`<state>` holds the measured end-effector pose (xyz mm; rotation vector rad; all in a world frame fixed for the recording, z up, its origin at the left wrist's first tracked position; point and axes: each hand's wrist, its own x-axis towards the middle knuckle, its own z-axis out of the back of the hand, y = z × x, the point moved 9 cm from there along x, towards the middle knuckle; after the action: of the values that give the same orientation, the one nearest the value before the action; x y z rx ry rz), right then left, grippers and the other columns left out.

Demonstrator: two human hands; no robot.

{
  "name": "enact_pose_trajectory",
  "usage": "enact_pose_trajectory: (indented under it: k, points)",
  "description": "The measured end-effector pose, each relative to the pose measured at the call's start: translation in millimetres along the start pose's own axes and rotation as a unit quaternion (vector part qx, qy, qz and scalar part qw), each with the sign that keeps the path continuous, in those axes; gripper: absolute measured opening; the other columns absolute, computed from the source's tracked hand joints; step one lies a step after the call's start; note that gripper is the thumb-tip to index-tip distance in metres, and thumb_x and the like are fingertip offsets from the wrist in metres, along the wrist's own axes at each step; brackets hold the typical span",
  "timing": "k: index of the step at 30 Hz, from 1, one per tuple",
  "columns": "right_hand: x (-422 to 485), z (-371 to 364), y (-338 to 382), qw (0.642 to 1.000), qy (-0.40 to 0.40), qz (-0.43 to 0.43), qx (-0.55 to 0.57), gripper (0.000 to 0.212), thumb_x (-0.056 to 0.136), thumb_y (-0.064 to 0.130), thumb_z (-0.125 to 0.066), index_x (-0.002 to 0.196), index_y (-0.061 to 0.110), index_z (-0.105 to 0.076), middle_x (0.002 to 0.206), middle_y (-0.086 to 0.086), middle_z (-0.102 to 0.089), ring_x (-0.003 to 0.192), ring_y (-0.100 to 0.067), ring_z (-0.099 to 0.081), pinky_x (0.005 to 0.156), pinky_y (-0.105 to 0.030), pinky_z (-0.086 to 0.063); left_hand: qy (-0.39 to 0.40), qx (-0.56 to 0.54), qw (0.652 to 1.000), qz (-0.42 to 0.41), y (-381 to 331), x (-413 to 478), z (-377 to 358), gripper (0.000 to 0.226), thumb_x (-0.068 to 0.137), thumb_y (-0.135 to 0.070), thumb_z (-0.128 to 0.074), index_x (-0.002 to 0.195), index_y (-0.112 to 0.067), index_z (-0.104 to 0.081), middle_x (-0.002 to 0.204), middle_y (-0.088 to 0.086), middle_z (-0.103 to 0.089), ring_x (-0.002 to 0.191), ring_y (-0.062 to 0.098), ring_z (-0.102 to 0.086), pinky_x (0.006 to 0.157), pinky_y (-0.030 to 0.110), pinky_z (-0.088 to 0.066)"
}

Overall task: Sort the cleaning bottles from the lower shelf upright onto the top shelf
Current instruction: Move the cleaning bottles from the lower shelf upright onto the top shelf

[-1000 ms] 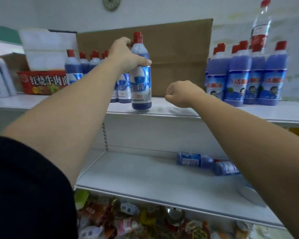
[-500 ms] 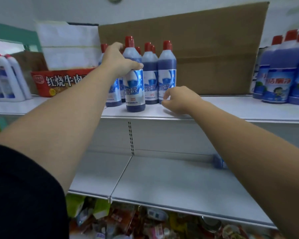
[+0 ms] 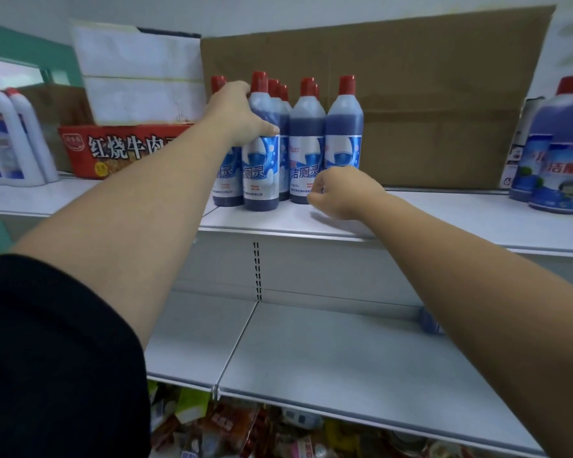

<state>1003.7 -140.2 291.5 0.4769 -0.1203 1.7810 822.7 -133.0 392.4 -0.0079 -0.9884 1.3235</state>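
My left hand (image 3: 237, 115) grips the shoulder of a blue cleaning bottle with a red cap (image 3: 262, 170). That bottle stands upright on the top shelf (image 3: 444, 213), at the front of a cluster of several like bottles (image 3: 325, 140). My right hand (image 3: 339, 193) is curled into a loose fist holding nothing, resting on the top shelf just in front of the cluster's right side. On the lower shelf (image 3: 328, 365) a bit of a blue bottle (image 3: 428, 320) lying down shows behind my right forearm.
Larger blue bottles (image 3: 556, 160) stand at the shelf's right end, white bottles (image 3: 10, 140) at its left. A red noodle carton (image 3: 119, 150) with white boxes on it sits behind my left arm. Brown cardboard (image 3: 411, 104) backs the shelf. Snack packets (image 3: 245, 431) fill the bottom level.
My left hand has carried the bottle left to the cluster and set it at the front. My right fist came along to rest beside the cluster. The view has shifted left.
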Motion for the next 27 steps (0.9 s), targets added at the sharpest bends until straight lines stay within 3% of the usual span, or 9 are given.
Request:
enact_pose_trajectory:
  k: [4, 9, 12, 16, 20, 24, 27]
  points:
    - [2.5, -2.0, -3.3, 1.0, 0.005, -0.008, -0.001, 0.026, 0.092, 0.036, -0.054, 0.106, 0.019, -0.067, 0.099, -0.001, -0.067, 0.091, -0.023, -0.062, 0.082, -0.038, -0.057, -0.007, 0.03, 1.0, 0.001, 2.2, 6.0, -3.2, 0.077, 0.077, -0.038, -0.085, 0.14, -0.013, -0.05, 0.133, 0.006, -0.06, 0.118, 0.029, -0.059, 0.094, 0.041, -0.054]
    - [1.0, -6.9, -3.6, 1.0, 0.018, -0.013, -0.012, 0.022, 0.092, 0.036, -0.054, 0.099, 0.02, -0.067, 0.097, -0.002, -0.067, 0.09, -0.023, -0.061, 0.074, -0.032, -0.052, -0.029, 0.081, 0.996, -0.004, 5.7, 8.0, -6.6, 0.086, 0.082, -0.044, -0.079, 0.15, -0.01, -0.04, 0.149, 0.011, -0.039, 0.134, 0.033, -0.045, 0.109, 0.046, -0.045]
    - [-3.2, -7.0, -3.1, 0.999, 0.02, -0.019, -0.023, 0.021, 0.091, 0.036, -0.054, 0.097, 0.02, -0.067, 0.098, -0.002, -0.067, 0.09, -0.025, -0.06, 0.073, -0.031, -0.049, -0.035, 0.083, 0.996, -0.024, 7.9, 3.6, -9.5, 0.083, 0.084, -0.044, -0.077, 0.15, -0.01, -0.039, 0.148, 0.014, -0.038, 0.137, 0.034, -0.04, 0.113, 0.047, -0.04]
    - [-16.5, -1.0, -0.4, 0.999, 0.017, -0.029, -0.036, 0.023, 0.092, 0.036, -0.053, 0.102, 0.02, -0.066, 0.102, -0.003, -0.065, 0.094, -0.025, -0.06, 0.081, -0.037, -0.055, -0.061, 0.065, 0.995, -0.044, 12.2, -12.0, -15.7, 0.08, 0.089, -0.033, -0.073, 0.154, -0.01, -0.031, 0.152, 0.013, -0.036, 0.141, 0.033, -0.034, 0.117, 0.044, -0.034]
    - [-35.3, 2.4, -2.9, 0.997, 0.014, -0.046, -0.052, 0.025, 0.091, 0.036, -0.053, 0.104, 0.019, -0.065, 0.102, -0.004, -0.064, 0.092, -0.025, -0.06, 0.078, -0.035, -0.053, -0.063, 0.015, 0.998, -0.018, 20.5, -35.4, -25.9, 0.088, 0.09, -0.017, -0.07, 0.159, -0.013, -0.016, 0.158, 0.012, -0.026, 0.141, 0.034, -0.036, 0.112, 0.044, -0.042]
    - [-56.4, 8.8, -10.8, 0.996, 0.002, -0.067, -0.053, 0.031, 0.09, 0.036, -0.053, 0.111, 0.021, -0.069, 0.11, -0.006, -0.066, 0.098, -0.028, -0.061, 0.08, -0.034, -0.052, -0.001, 0.058, 0.998, 0.04, 33.5, -61.6, -44.0, 0.092, 0.088, -0.02, -0.07, 0.157, -0.004, -0.011, 0.158, 0.015, -0.025, 0.138, 0.036, -0.042, 0.108, 0.046, -0.043]
    - [-72.6, 13.7, -18.9, 0.996, 0.002, -0.079, -0.048, 0.033, 0.091, 0.038, -0.052, 0.115, 0.023, -0.07, 0.116, -0.007, -0.067, 0.104, -0.03, -0.061, 0.086, -0.036, -0.052, 0.094, 0.07, 0.988, 0.101, 39.9, -82.7, -63.3, 0.097, 0.091, -0.032, -0.065, 0.156, 0.001, -0.002, 0.16, 0.018, -0.02, 0.14, 0.038, -0.037, 0.112, 0.047, -0.036]
